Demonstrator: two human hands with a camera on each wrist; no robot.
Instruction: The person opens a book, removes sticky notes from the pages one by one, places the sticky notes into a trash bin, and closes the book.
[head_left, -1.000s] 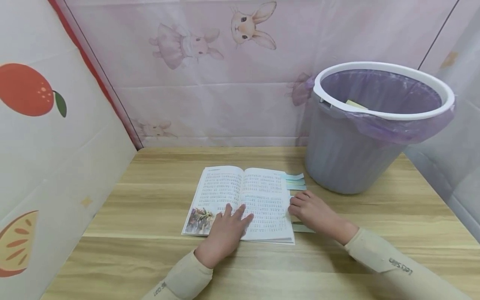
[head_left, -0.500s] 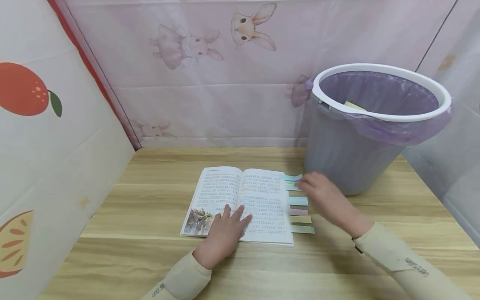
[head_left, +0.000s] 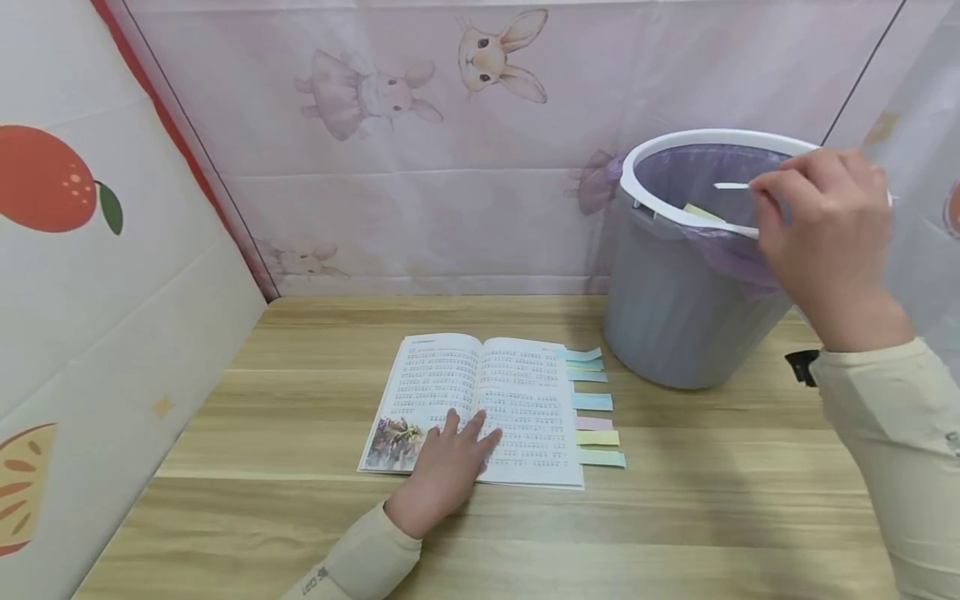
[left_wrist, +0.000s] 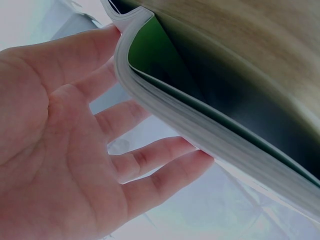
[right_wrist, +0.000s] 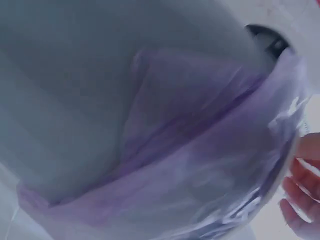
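Note:
An open book (head_left: 525, 375) lies on the table, with my left hand (head_left: 450, 467) resting spread across its lower middle. In the left wrist view, the fingers (left_wrist: 165, 155) of that hand reach over the book's thick page edge (left_wrist: 200, 127). Several coloured sticky tabs (head_left: 597, 437) stick out of the book's right side. My right hand (head_left: 832, 233) is raised over the bin's rim and pinches a thin pale sticky tab (head_left: 731, 186) between thumb and forefinger. The grey bin (head_left: 675, 308) has a purple liner (right_wrist: 200, 175). At the right wrist view's edge, part of my right hand (right_wrist: 305, 190) shows.
A yellowish piece (head_left: 702, 212) lies inside the bin near its white rim (head_left: 633, 167). The wooden table (head_left: 315, 400) meets a pink rabbit-print curtain (head_left: 450, 225) at the back and a white fruit-print curtain (head_left: 90, 308) at left.
My right hand has moved from the tabs at the book's right side up and right to the bin, carrying a pale sticky tab. The left hand has stayed on the book.

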